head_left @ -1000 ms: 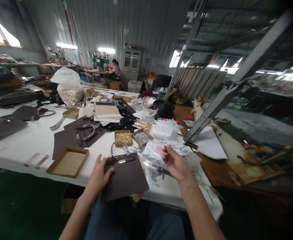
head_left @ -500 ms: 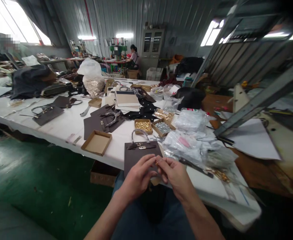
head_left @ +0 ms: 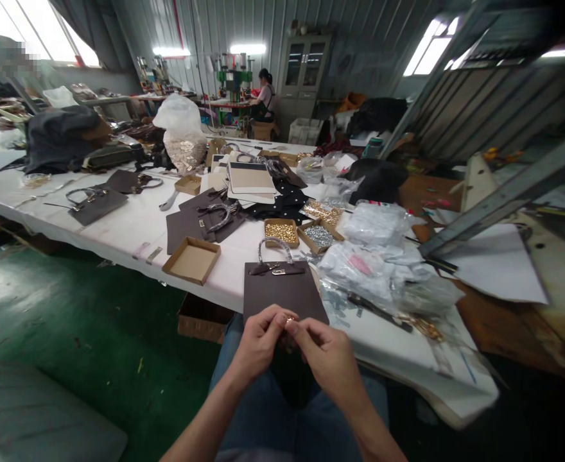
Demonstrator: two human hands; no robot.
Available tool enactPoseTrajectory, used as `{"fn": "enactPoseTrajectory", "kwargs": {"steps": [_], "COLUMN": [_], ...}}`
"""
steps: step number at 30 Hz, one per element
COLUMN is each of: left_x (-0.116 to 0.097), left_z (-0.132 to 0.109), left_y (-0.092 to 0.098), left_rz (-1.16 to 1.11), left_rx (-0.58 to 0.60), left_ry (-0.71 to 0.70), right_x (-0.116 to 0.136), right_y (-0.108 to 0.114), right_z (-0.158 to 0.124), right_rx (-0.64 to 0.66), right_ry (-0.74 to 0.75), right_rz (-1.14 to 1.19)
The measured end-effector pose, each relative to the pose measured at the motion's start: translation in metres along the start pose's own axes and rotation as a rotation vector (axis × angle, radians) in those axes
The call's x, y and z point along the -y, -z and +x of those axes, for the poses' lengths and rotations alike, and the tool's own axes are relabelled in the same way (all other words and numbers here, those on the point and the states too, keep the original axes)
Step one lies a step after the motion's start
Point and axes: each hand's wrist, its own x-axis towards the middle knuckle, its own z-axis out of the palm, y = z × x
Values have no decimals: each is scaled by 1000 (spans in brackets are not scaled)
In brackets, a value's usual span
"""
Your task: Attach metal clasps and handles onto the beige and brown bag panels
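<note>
My left hand (head_left: pixel 258 340) and my right hand (head_left: pixel 329 356) meet low in the middle of the frame, above my lap. The fingers of both hands are curled in, and the tips pinch one little gold piece (head_left: pixel 289 319) between them. It is so tiny that I think only fingertips can hold it, and two hands keep it from slipping away. I cannot tell its shape. It is just a small shine between my fingers.

Just above my hands a flat brown bag (head_left: pixel 282 292) lies at the near edge of the white worktop (head_left: pixel 128 234). Its handle (head_left: pixel 273 245) points away from me. I think it lies flat and close so that its front faces up, right where my hands are.

Behind the bag, two small open boxes sit side by side, a box of gold bits (head_left: pixel 281 232) and a box of silver bits (head_left: pixel 318 236). I guess their tops are open and they are kept near so the bits are easy to pick.

Left of the bag is a shallow cardboard tray (head_left: pixel 192 260). To the right is a heap of plastic bags (head_left: pixel 373 269). More brown bag parts (head_left: pixel 200 224) lie further up and to the left.

At the top of the frame another person (head_left: pixel 266 97) sits at a machine, well apart from me.
</note>
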Motion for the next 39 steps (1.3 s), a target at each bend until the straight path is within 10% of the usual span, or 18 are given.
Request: {"fn": "enactPoseTrajectory", "kwargs": {"steps": [11,39], "left_x": [17,30], "left_z": [-15,-25], "left_y": [-25,-20], "left_rz": [-525,-416], "left_rx": [-13,64], "left_ry": [328,270], "right_x": [-2,-6], "right_y": [6,9], "right_z": [-15,-29], "right_rx": [-167,-183], "right_ry": [380,213], "right_rz": [-152,-114]}}
